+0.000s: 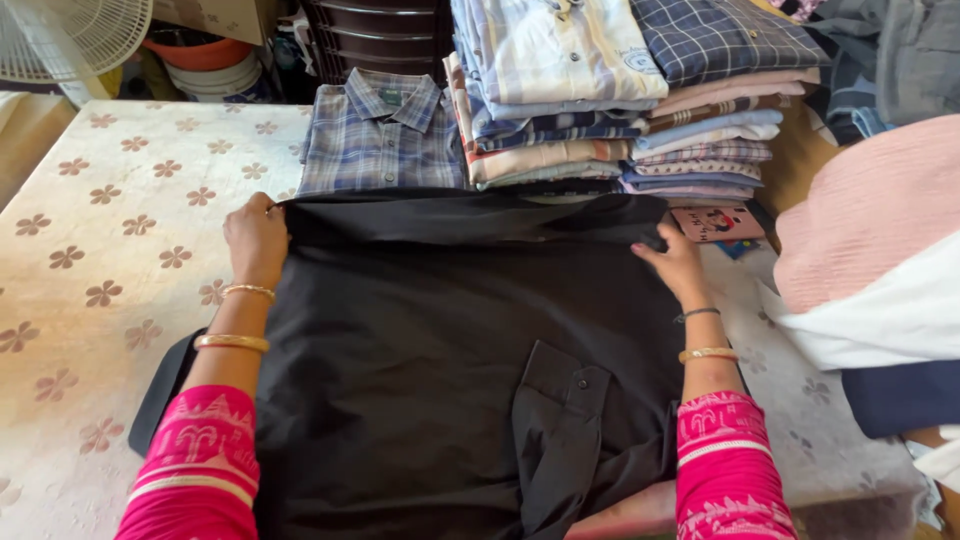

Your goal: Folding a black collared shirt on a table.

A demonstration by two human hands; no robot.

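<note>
A black shirt lies spread flat on the flower-patterned table cover, its far end folded over in a thick band and a sleeve cuff with a button lying near me. My left hand grips the left end of that folded band. My right hand pinches its right end. Both wrists carry gold bangles, and my sleeves are pink with a white pattern.
A folded blue plaid shirt lies just beyond the black one. Two tall stacks of folded shirts stand at the back right. Pink, white and navy cloth is heaped at the right. A white fan and tubs sit far left.
</note>
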